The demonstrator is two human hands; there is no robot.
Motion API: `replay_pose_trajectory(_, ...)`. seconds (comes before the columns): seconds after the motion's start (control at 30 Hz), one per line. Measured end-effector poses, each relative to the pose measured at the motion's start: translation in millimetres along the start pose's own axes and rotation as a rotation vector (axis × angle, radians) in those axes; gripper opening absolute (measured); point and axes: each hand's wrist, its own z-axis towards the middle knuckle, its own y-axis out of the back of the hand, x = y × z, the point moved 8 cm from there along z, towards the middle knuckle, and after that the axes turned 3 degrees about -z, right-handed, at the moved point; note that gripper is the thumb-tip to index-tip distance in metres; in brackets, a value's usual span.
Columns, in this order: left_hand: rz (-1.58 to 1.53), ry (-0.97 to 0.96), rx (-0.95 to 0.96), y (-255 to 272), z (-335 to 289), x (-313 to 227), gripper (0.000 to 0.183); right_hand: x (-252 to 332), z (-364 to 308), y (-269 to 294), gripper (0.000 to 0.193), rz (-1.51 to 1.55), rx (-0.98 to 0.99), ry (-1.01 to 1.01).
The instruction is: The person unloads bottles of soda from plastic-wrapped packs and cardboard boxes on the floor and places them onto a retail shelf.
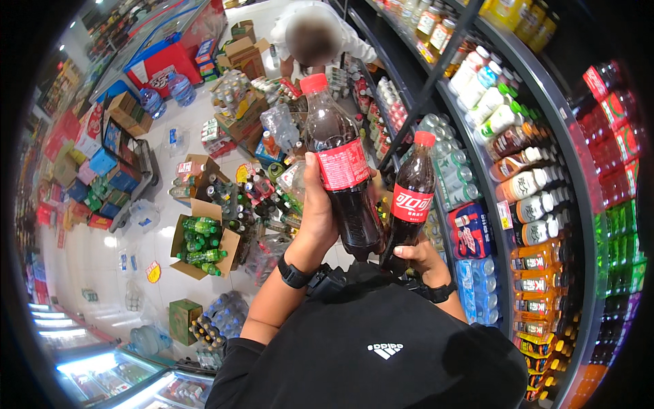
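Observation:
My left hand (318, 204) is wrapped round a large cola bottle (338, 163) with a red cap and red label, held upright and tilted slightly left. Dark drink fills its lower part; the neck is clear. Beside it, my right hand (419, 255) grips a smaller cola bottle (411, 187), also red-capped and red-labelled, near its base. The two bottles are side by side in front of my chest, their lower ends close together. Fingers behind the bottles are partly hidden. Each wrist wears a black band.
Shelves of bottles (535, 204) rise on my right. On the floor to the left stand many loose bottles (262, 198) and an open carton of green bottles (202, 238). A loaded cart (139, 163) is farther left. Ahead, a person in white (283, 31) bends by the shelf.

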Motion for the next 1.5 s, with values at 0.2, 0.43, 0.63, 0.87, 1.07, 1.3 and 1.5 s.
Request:
replay_pose_trajectory(0.2,0.121,-0.119,0.106,-36,5,29,0.067,36,-27,30,0.067,-0.065,-0.091,0.139)
replay_pose_trajectory(0.43,0.249,-0.287,0.118,-87,14,55,0.065,50,-59,66,0.069,-0.052,-0.093,0.138)
replay_pose_trajectory(0.63,0.254,-0.268,0.301,-122,20,76,0.067,48,-70,95,0.08,0.117,-0.157,0.202)
replay_pose_trajectory(0.87,0.151,-0.094,0.208,-125,37,91,0.064,51,-74,106,0.092,0.229,-0.044,0.245)
replay_pose_trajectory(1.07,-0.176,-0.039,0.09,-131,68,83,0.068,60,-85,86,0.093,0.347,0.008,0.31)
replay_pose_trajectory(1.3,-0.121,-0.104,0.399,-144,104,56,0.034,75,-75,75,0.094,0.473,0.013,0.434)
replay_pose_trajectory(1.5,-0.198,-0.119,0.419,-145,146,22,0.013,74,-43,84,0.09,0.502,-0.026,0.588)
